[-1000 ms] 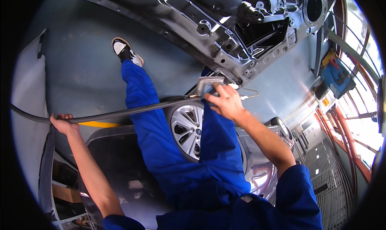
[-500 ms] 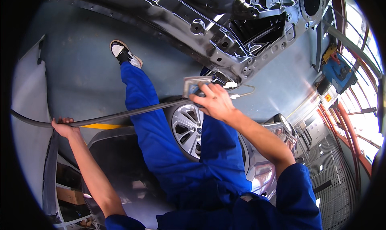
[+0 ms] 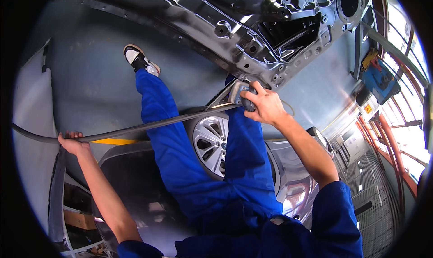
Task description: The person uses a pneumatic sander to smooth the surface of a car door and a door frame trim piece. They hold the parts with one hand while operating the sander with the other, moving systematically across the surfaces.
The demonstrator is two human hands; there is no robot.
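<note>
The left hand (image 3: 71,143) and the right hand (image 3: 264,105) both grasp the long rubber strip (image 3: 149,127), stretching it straight under the car door (image 3: 252,37).

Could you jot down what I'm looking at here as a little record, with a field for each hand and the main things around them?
Setting: vehicle workshop, seen from the person's head looking down
Left hand: grips a long dark rubber strip near its left part
Right hand: closed on the strip's right end, at the lower edge of a bare metal car door
Strip: runs from hand to hand, slightly bowed
Below the strip: alloy wheel of a silver car
Clothing: blue work trousers, a white and black shoe
</note>
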